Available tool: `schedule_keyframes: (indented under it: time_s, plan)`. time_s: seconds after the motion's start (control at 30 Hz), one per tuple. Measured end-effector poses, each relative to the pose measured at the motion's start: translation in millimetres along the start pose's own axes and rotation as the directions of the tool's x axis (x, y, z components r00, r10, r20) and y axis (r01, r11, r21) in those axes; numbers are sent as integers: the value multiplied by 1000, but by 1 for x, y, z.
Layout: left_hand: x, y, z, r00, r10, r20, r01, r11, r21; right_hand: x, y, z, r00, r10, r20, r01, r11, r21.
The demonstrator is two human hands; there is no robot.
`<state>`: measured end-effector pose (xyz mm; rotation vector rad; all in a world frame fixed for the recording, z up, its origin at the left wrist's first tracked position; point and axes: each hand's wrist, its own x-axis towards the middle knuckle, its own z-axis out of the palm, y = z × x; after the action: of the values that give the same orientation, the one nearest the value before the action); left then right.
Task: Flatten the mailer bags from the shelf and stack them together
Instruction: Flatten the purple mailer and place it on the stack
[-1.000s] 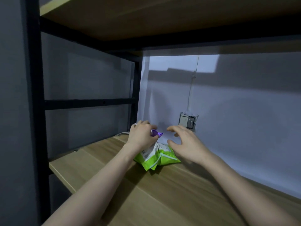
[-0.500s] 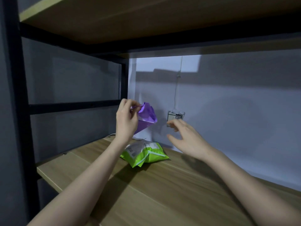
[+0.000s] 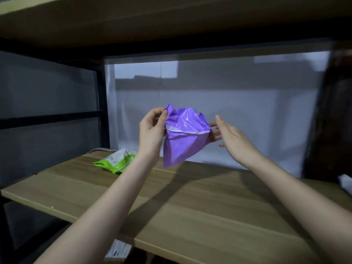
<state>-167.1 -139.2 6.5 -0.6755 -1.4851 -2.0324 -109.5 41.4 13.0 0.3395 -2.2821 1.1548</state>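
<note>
A crumpled purple mailer bag (image 3: 183,138) hangs in the air above the wooden shelf board (image 3: 190,202), its lower corner pointing down. My left hand (image 3: 152,128) pinches its upper left edge between thumb and fingers. My right hand (image 3: 226,133) holds the bag's right corner with its fingertips, thumb raised. A green and white mailer bag (image 3: 116,161) lies crumpled on the shelf at the back left, apart from both hands.
Black metal posts (image 3: 103,109) frame the shelf on the left, and another wooden board (image 3: 171,18) runs overhead. A white wall stands behind. A white labelled packet (image 3: 119,250) shows on the level below. A dark object fills the right edge.
My left hand has carried the purple bag to the right and toward me, away from the green bag. My right hand has come up and taken its right corner. The bag has opened wider.
</note>
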Motion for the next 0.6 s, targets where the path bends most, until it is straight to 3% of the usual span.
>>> schedule_keyframes:
  time_s: [0.23,0.37,0.5,0.6]
  plan:
    - [-64,20,63,955,-188,229,241,944,-228,-68,6,-79,996,11,-83,-23,990,-141]
    - [-95,25,90,908,-306,287,390,868,-308,-103,9,-113,987,27,-156,-66,966,-251]
    - [-122,31,112,879,-372,297,463,813,-354,-133,8,-131,988,94,-122,-132,921,-366]
    - [-145,50,128,826,-432,363,551,755,-356,-152,4,-137,994,70,-87,-98,922,-375]
